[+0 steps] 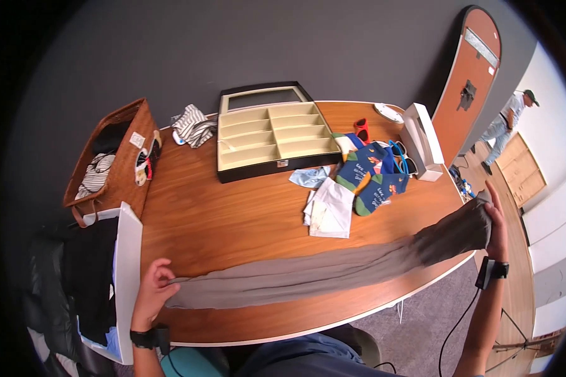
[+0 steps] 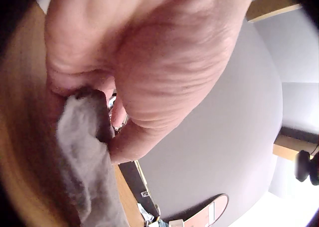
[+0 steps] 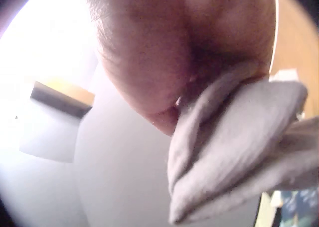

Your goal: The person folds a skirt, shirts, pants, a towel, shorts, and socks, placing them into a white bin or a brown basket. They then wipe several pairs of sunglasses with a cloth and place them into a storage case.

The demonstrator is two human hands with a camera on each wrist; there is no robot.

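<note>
A long, thin grey cloth [image 1: 295, 275] stretches sideways over the front of the wooden table, darker at its right end. My left hand [image 1: 153, 292] pinches its left end between thumb and fingers. In the left wrist view, the bunched cloth [image 2: 87, 152] comes out from under the curled fingers. At the table's right front corner, my right hand [image 1: 497, 223] grips the other end, raised higher than the left. A folded, doubled edge of the cloth [image 3: 239, 132] hangs from the right hand in the right wrist view. Most of the right fingertips are hidden by fabric.
Behind the cloth lie patterned socks [image 1: 368, 173], a folded white cloth [image 1: 330, 210] and blue sunglasses [image 1: 404, 158]. An open compartment box [image 1: 248, 169] stands at the back. Left are a wicker basket [image 1: 126, 169] and a white box [image 1: 130, 251]. Another person [image 1: 506, 122] stands far right.
</note>
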